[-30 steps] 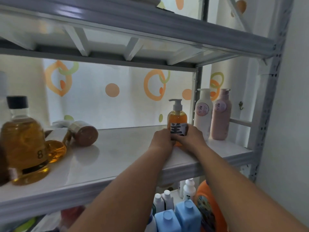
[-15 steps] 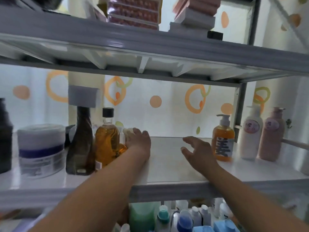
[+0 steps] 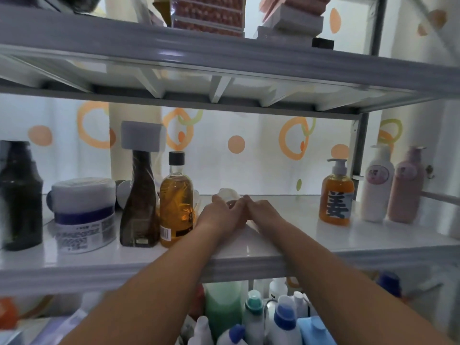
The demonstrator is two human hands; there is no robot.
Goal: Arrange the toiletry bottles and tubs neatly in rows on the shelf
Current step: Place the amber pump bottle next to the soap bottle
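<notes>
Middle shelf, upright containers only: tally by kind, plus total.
Bottles: 6 (dark bottle, brown bottle, amber bottle, orange pump bottle, white bottle, pink bottle)
Tubs: 1 (white tub)
Total: 7
Half-hidden items lying further back are not counted.

Grey metal shelving rack (image 3: pixel 224 53) with glossy white boards, backlit translucent curtain (image 3: pixel 236 170) printed with orange rings and dots at the far side, pale wall (image 3: pixel 450 158) on the right, dim cool daylight
</notes>
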